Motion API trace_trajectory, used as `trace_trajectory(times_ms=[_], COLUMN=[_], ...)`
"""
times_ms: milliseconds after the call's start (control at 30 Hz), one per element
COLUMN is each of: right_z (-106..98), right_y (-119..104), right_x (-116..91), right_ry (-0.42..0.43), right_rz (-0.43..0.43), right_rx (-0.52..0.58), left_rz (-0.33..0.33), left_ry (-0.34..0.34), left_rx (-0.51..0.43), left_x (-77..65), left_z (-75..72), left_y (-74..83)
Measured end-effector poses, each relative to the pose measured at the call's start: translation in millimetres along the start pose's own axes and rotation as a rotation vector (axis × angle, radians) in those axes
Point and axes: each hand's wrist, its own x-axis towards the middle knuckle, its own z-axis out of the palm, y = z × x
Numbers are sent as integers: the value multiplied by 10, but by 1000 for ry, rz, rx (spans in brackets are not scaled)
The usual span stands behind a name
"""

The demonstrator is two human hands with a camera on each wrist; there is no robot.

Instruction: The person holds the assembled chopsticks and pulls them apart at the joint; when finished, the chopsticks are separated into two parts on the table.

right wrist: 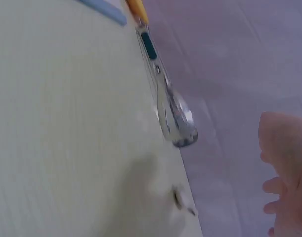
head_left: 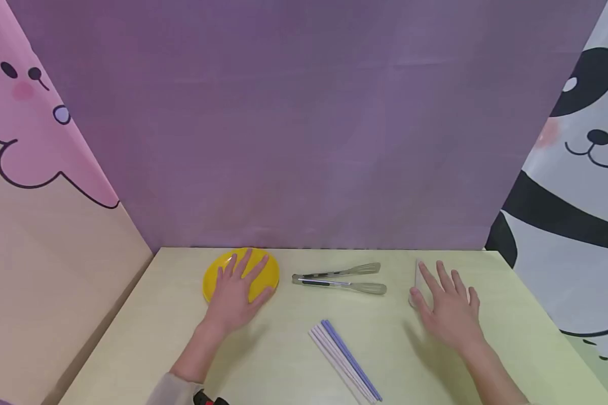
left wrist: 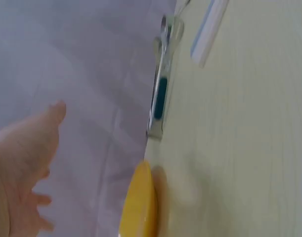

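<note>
My left hand (head_left: 233,295) hovers over a yellow plate (head_left: 262,283) at the back left of the table, fingers straight and spread. In the left wrist view that hand stands apart from the plate (left wrist: 137,202). On the right, my other hand (head_left: 451,312) is held above the table with its fingers spread, holding nothing. Beside its thumb lies a pale, slim thing with a rounded end (head_left: 412,301), perhaps a spoon, partly hidden by the hand. Metal tongs (head_left: 324,282) with slotted heads lie spread between the hands.
Several thin sticks, pale pink and blue-violet (head_left: 352,360), lie slanted together at the front middle of the table (head_left: 284,349). A purple curtain (head_left: 304,124) hangs behind the back edge. Cartoon-printed cloths flank both sides.
</note>
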Motion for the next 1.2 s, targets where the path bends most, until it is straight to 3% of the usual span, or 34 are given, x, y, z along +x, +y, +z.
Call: trace_trajectory(times_ms=[100, 200, 300, 433, 533, 633, 767, 867, 1200], right_z=[-20, -38, -42, 19, 106, 206, 338, 424, 501], right_y=[-109, -215, -328, -471, -560, -636, -713, -751, -792], right_x=[-73, -175, -260, -337, -410, -478, -550, -587, -586], right_ry=[1, 1, 23, 51, -18, -155, -366, -461, -500], right_rz=[-55, -96, -147, -238, -272, -279, -259, -233, -280], right_rx=[63, 156, 214, 233, 272, 323, 389, 409, 361], left_rz=[116, 223, 302, 390, 464, 530, 562, 552, 501], left_ry=[-79, -224, -359, -451, -490, -516, -554, -564, -562], left_rx=[-89, -156, -178, -176, -161, -128, -96, -76, -41], left_x=[40, 87, 152, 257, 320, 348, 319, 278, 236], left_z=[17, 61, 118, 250, 389, 546, 718, 794, 888], left_y=[154, 325, 489, 669, 779, 847, 866, 873, 918])
